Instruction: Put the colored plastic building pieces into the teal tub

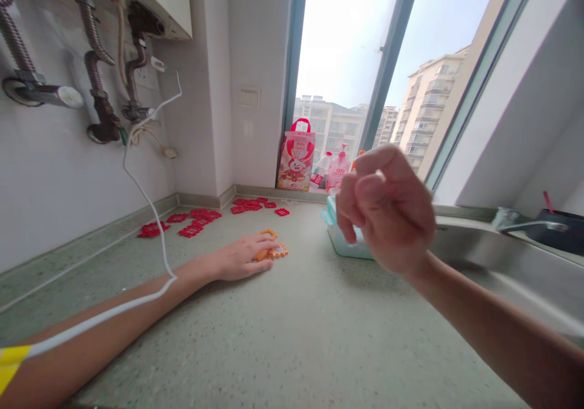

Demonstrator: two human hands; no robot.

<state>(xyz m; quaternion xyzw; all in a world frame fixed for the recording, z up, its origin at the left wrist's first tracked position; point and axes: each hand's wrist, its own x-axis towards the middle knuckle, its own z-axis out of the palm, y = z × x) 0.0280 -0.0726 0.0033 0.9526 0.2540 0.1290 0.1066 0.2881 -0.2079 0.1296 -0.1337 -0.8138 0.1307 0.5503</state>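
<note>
Palm down on the counter, my left hand rests over a few orange scalloped-edge pieces, its fingers stretched out flat and covering part of them. My right hand is raised in the air in front of a light-blue plastic box. Its fingers are curled in toward the thumb; whether anything small sits between them I cannot make out. The hand hides much of the box. Behind my left hand, several red lattice-like pieces lie in loose groups along the back of the counter.
A white cable hangs from the wall socket and crosses my left forearm. On the window ledge stand a pink-and-red bag and a pink pump bottle. The steel sink with its tap is at the right.
</note>
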